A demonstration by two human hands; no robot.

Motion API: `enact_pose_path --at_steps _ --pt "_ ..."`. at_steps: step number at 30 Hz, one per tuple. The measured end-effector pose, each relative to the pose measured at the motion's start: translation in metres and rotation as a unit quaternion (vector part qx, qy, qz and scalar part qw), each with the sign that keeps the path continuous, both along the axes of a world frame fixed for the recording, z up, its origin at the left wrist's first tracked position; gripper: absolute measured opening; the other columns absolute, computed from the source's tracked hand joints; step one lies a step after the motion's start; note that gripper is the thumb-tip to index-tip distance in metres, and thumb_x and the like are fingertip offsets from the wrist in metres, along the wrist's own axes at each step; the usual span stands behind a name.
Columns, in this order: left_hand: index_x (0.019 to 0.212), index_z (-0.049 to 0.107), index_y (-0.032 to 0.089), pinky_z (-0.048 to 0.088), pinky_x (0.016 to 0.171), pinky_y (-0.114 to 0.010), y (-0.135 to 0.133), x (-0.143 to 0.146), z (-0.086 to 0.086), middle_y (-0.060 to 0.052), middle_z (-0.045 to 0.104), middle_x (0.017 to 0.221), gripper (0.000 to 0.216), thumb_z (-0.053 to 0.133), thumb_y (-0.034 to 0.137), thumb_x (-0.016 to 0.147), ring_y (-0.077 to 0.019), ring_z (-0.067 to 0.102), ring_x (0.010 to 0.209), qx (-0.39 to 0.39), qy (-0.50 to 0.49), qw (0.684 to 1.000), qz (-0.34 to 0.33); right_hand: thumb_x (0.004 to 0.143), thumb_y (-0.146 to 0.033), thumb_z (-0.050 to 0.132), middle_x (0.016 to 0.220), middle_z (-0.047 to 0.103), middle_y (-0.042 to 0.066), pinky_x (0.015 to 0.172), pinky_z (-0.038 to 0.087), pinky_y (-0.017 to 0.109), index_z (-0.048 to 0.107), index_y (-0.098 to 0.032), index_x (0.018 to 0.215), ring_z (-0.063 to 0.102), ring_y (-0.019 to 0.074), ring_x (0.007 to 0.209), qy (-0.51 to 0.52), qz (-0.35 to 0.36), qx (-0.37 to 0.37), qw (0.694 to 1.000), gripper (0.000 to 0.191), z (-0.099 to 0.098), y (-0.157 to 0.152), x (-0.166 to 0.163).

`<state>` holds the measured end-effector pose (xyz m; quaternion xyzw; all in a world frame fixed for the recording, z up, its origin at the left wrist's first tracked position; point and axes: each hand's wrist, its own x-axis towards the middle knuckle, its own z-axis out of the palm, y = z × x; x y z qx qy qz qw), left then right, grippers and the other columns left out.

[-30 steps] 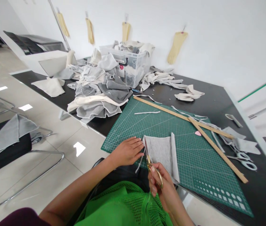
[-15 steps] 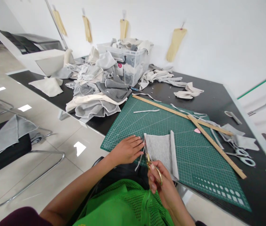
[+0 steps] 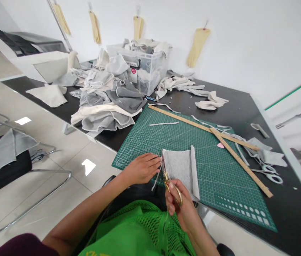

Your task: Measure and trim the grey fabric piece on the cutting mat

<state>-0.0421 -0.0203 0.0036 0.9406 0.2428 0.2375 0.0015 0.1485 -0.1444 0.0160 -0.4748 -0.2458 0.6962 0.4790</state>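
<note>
My right hand [image 3: 178, 199] grips gold-handled scissors [image 3: 166, 176], its thumb and fingers in the handle loops. The blades point away from me along the left edge of a grey fabric piece [image 3: 178, 163], where a narrow strip [image 3: 154, 183] hangs off toward me. Flat beside that edge lies my left hand [image 3: 145, 168], fingers stretched out and their tips at the strip. Whether the fingertips pinch it is hidden. The fabric's right edge is folded or rolled, and the piece rests on a green cutting mat [image 3: 209, 167].
Two wooden rulers [image 3: 182, 117] cross on the mat, near white-handled scissors [image 3: 272, 174] and fabric scraps [image 3: 272, 156]. A fabric pile [image 3: 107, 106] and a filled clear bin [image 3: 150, 71] stand at the back left. The black table's [image 3: 236, 99] right edge has a pale border.
The whole view has shifted slightly, so the scene sits a little left and higher. Both hands, the scissors and the fabric keep nearly the same positions relative to one another.
</note>
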Motion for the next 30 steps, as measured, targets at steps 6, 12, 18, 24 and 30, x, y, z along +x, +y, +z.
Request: enact_pose_path --at_steps 6,12,18,24,30 --pt "0.130 0.062 0.014 0.048 0.112 -0.039 0.0001 0.0011 -0.0018 -0.010 0.067 0.133 0.033 0.051 0.029 0.103 -0.0219 0.061 0.124 0.014 -0.004 1.000 -0.003 0.090 -0.054 0.070 0.061 0.048 -0.009 0.038 0.031 0.017 0.053 -0.023 0.090 0.037 0.0045 0.040 0.005 -0.001 -0.002 1.000 0.036 0.0007 -0.0015 -0.0003" --pt "0.129 0.062 0.014 0.048 0.112 -0.040 0.0007 0.0009 -0.0015 -0.010 0.067 0.132 0.032 0.051 0.030 0.103 -0.0230 0.061 0.124 0.016 -0.012 1.000 -0.008 0.090 -0.054 0.070 0.061 0.048 -0.009 0.037 0.031 0.017 0.053 -0.023 0.090 0.036 0.0046 0.040 0.003 -0.003 -0.001 1.000 0.036 -0.0015 -0.0001 0.0003" --pt "0.133 0.060 0.014 0.050 0.110 -0.041 -0.0002 0.0005 0.0012 -0.010 0.067 0.133 0.035 0.050 0.031 0.103 -0.0236 0.061 0.125 0.000 0.002 1.000 0.000 0.090 -0.054 0.070 0.061 0.048 -0.009 0.037 0.031 0.017 0.052 -0.023 0.089 0.037 0.0048 0.040 0.001 -0.005 -0.003 1.000 0.036 -0.0015 -0.0006 0.0004" --pt "0.132 0.062 0.014 0.051 0.109 -0.040 0.0007 0.0005 -0.0029 -0.009 0.068 0.133 0.034 0.051 0.027 0.103 -0.0229 0.061 0.125 0.008 -0.014 1.000 -0.006 0.091 -0.053 0.069 0.061 0.048 -0.009 0.038 0.031 0.018 0.052 -0.023 0.089 0.037 0.0051 0.041 -0.008 -0.005 0.001 1.000 0.034 -0.0011 -0.0010 0.0000" --pt "0.131 0.063 0.014 0.051 0.110 -0.040 0.0010 0.0003 -0.0030 -0.010 0.068 0.132 0.034 0.053 0.026 0.102 -0.0219 0.061 0.125 0.007 -0.019 1.000 -0.007 0.092 -0.053 0.067 0.061 0.047 -0.009 0.038 0.030 0.018 0.052 -0.023 0.090 0.037 0.0052 0.041 -0.014 0.001 0.005 1.000 0.034 -0.0016 -0.0014 0.0008"
